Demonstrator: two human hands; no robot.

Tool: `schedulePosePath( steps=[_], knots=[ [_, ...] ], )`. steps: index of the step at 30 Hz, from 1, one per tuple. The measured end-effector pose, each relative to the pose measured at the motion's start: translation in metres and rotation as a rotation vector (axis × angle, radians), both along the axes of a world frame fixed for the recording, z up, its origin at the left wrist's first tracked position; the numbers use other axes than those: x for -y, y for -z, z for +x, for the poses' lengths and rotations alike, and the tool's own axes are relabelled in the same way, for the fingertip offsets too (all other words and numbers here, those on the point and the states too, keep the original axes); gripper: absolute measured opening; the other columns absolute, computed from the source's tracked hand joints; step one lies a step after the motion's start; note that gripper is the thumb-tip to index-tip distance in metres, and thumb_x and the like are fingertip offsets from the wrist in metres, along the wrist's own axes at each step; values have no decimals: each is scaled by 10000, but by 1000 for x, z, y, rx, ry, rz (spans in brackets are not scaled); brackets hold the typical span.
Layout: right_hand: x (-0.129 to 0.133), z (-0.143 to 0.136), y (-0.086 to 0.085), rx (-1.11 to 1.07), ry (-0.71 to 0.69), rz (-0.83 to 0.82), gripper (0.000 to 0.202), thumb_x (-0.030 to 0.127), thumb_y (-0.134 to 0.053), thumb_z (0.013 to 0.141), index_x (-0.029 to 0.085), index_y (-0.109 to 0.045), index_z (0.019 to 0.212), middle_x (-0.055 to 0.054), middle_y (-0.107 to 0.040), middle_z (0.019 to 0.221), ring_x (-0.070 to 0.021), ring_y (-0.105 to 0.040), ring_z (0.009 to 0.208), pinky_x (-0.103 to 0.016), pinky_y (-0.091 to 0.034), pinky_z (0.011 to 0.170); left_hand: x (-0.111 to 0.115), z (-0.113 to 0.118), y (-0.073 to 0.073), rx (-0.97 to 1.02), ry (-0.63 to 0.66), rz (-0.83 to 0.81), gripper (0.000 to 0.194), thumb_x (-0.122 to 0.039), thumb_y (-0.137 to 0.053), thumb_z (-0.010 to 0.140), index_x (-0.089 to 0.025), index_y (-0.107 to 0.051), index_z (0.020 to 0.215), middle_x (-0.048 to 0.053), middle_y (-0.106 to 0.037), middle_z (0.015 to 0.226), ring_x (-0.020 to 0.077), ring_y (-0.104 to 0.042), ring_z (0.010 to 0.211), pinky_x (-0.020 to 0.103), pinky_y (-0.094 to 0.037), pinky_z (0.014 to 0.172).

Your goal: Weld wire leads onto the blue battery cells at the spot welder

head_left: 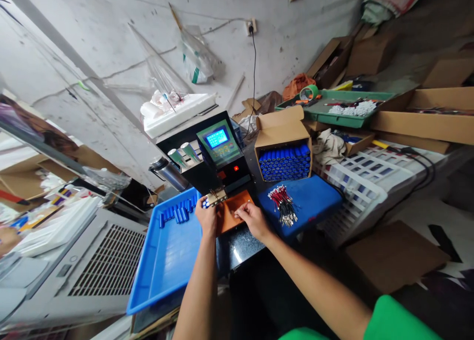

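Observation:
My left hand (206,219) is closed around a blue cylindrical battery cell (206,203) beneath the front head (216,196) of a black spot welder. Over the orange tray (234,204) in front of the machine, my right hand (255,220) pinches thumb and fingers together; what sits between them is too small to make out. The welder's lit blue screen (217,138) faces me. To my left, a blue tray (174,256) holds several blue battery cells (179,214). A bundle of red and black wires (283,204) lies on a blue surface right of my right hand.
An open cardboard box (283,127) packed with blue cells stands right of the welder. Behind it sits a green tray (333,107) with tape and small white parts. A metal flask (168,173) is left of the machine. A white plastic crate (355,196) stands far right.

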State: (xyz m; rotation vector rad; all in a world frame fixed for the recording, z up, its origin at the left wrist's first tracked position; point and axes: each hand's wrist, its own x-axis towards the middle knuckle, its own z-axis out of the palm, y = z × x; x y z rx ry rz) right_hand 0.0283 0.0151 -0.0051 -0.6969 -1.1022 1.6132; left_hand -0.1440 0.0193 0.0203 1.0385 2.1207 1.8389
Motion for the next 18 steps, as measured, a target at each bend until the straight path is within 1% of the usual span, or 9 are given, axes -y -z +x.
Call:
schedulePosePath(
  steps=[3, 7, 14, 18],
  knots=[
    [0, 1, -1, 13, 8, 20, 215, 408, -649, 810, 201, -595, 787, -54, -710, 798, -228, -706, 816, -368, -544, 822, 1, -1, 0, 21, 9, -1, 413, -286, -771, 597, -159, -674, 978, 59, -696, 921, 181, -629, 845, 264, -487, 745],
    [-1, 1, 0, 26, 19, 39, 219, 410, -656, 806, 200, -600, 787, -60, -708, 801, -236, -708, 820, -373, -544, 823, 1, -4, 3, 20, 13, 8, 436, -254, -788, 582, -177, -676, 996, 63, -693, 978, 194, -634, 914, 283, -488, 822],
    [-2, 0, 7, 36, 34, 54, 231, 415, -664, 808, 190, -610, 805, -74, -718, 817, -239, -712, 833, -357, -547, 791, 5, -3, 4, 37, 18, 35, 549, -238, -807, 592, -185, -643, 1113, 79, -670, 1106, 192, -632, 976, 314, -478, 917],
    [-4, -2, 12, 43, 45, 73, 230, 411, -662, 810, 185, -622, 799, -68, -719, 796, -230, -709, 812, -338, -546, 758, 9, -1, 7, 12, 39, 46, 596, -239, -803, 609, -190, -603, 1168, 80, -641, 1154, 205, -618, 1055, 351, -466, 988]
  ],
)
